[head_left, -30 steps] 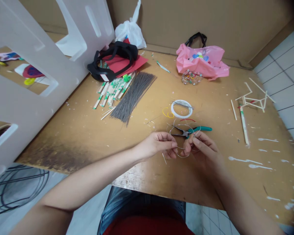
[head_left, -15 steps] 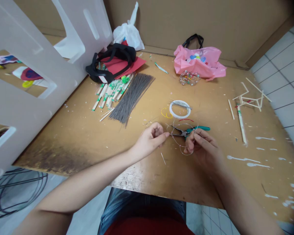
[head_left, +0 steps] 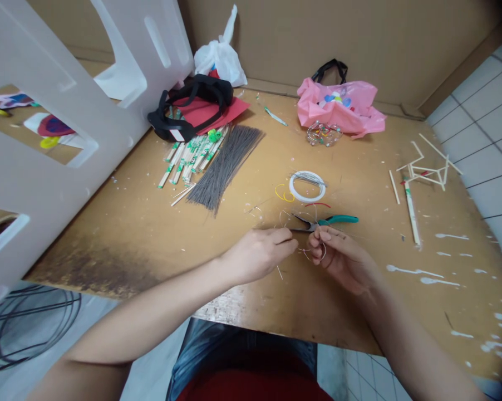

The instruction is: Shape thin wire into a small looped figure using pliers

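Note:
Between my two hands hangs a thin wire frame (head_left: 304, 251) of loops, held over the table. My left hand (head_left: 262, 250) is closed at its left side, fingertips pinched on the fine wire. On the other side my right hand (head_left: 338, 250) pinches the frame between thumb and fingers. Pliers with teal handles (head_left: 343, 219) lie on the table just behind my hands, their jaws partly hidden by the wire. Farther back rests a white ring (head_left: 293, 192) with short grey wires across it. Yellow wire pieces (head_left: 284, 193) lie left of the ring.
Grey wires (head_left: 224, 170), wrapped chopsticks (head_left: 186, 159) and a black strap (head_left: 170, 132) are at the back left. A pink bag (head_left: 309, 107) is behind, a stick frame (head_left: 428, 177) at the right, and a white plastic structure (head_left: 121, 131) at the left.
My left hand has turned palm down and moved slightly right and lower. My right hand has shifted left, and the wire frame has tilted between them.

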`<action>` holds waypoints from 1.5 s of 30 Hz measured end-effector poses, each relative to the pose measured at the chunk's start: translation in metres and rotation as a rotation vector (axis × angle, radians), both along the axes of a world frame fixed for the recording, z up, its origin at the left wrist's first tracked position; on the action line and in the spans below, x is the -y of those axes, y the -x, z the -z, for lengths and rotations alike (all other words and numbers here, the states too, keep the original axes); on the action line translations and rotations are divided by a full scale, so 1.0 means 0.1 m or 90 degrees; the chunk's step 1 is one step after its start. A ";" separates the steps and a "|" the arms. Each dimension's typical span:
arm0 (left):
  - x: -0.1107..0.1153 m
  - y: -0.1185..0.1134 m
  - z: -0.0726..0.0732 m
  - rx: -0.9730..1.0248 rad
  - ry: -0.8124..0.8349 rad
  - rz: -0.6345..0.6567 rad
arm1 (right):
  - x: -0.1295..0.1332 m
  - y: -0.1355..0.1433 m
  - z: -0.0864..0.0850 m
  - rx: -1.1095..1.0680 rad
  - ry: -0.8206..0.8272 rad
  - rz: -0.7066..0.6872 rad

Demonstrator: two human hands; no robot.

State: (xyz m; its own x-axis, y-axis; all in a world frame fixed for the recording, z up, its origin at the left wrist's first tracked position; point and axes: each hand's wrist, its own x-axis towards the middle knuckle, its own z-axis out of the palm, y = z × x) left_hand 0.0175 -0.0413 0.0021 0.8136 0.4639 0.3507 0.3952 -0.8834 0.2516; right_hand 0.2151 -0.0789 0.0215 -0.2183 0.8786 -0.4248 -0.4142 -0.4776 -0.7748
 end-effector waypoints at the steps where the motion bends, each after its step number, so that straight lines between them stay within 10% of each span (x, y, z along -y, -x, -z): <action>1: 0.01 0.00 0.01 0.000 0.004 -0.016 | 0.00 0.01 0.00 0.006 0.002 -0.001; 19: 0.13 -0.08 0.06 0.069 0.062 -0.121 | 0.10 0.14 0.16 0.409 -0.230 0.118; 45: 0.15 -0.11 0.06 0.026 -0.001 -0.124 | 0.09 0.09 0.20 0.313 -0.184 0.160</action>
